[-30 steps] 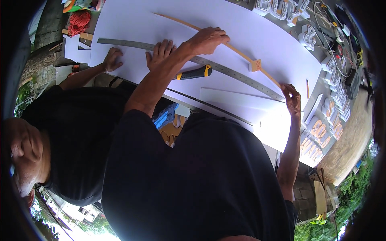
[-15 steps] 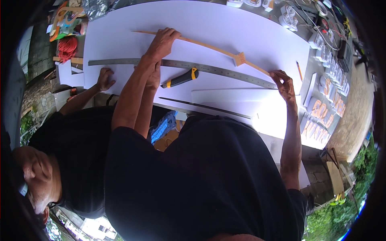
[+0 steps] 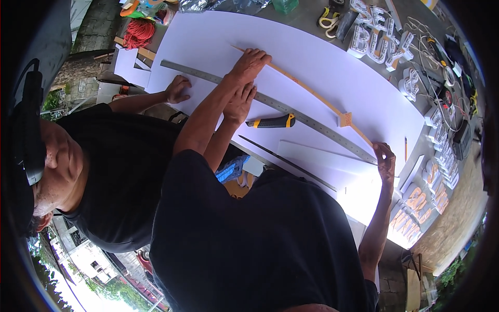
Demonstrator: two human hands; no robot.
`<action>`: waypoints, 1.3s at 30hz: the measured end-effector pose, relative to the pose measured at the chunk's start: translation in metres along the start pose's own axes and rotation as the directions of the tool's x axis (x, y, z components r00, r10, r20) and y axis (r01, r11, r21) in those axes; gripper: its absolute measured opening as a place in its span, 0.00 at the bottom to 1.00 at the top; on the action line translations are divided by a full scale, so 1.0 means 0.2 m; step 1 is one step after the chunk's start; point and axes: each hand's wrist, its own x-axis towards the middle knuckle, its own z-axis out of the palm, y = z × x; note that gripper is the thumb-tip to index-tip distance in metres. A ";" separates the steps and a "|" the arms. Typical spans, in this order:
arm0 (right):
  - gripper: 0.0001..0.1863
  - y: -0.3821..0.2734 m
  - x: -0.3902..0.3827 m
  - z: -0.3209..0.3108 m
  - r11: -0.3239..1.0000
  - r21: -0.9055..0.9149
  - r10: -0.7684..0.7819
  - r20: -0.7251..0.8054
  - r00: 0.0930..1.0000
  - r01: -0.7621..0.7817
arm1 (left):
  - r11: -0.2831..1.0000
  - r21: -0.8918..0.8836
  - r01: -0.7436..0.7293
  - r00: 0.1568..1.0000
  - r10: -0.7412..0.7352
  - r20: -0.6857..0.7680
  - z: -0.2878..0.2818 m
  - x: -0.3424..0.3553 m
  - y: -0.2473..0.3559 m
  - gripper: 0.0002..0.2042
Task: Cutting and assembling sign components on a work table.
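A long thin tan strip (image 3: 306,89) lies slantwise across a large white sheet (image 3: 208,39), with a small squarish tan piece (image 3: 345,119) partway along it. Near its far left end my left hand (image 3: 250,63) is closed over the strip, fingers bent down on it. My right hand (image 3: 384,158) pinches the strip's near right end between thumb and fingers. Alongside runs a long steel ruler (image 3: 312,122). A black and yellow utility knife (image 3: 271,122) lies on the near side of the ruler.
A co-worker in black stands at my left, one hand (image 3: 177,89) on the sheet's edge, the other (image 3: 240,104) by the ruler beneath my forearm. A thin dark rod (image 3: 286,162), a pencil (image 3: 405,148), red cord (image 3: 139,33), scissors (image 3: 328,21) and white block letters (image 3: 371,41) lie around.
The whole view has turned and shifted, bringing more letters and scissors into sight at the far right. Both my hands stay on the strip. The co-worker's hand by the ruler shows more now.
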 end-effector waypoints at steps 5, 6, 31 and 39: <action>0.15 -0.03 0.01 0.01 1.000 0.014 0.026 -0.008 1.000 -0.026 | 0.993 0.072 -0.095 0.981 0.106 -0.165 0.01 -0.05 -0.20 0.09; 0.14 -0.03 0.01 0.00 0.999 0.021 0.033 -0.005 0.999 -0.033 | 0.994 0.040 -0.100 0.983 0.105 -0.148 0.01 -0.05 -0.22 0.09; 0.16 0.04 0.00 -0.02 0.979 0.103 -0.170 -0.039 0.985 0.174 | 0.992 -0.039 -0.121 0.987 0.116 -0.106 -0.01 0.01 -0.25 0.21; 0.33 -0.15 -0.23 -0.12 0.979 0.201 0.100 -0.321 0.942 -0.036 | 0.996 -0.084 0.002 0.930 -0.032 -0.367 -0.38 -0.06 -0.13 0.31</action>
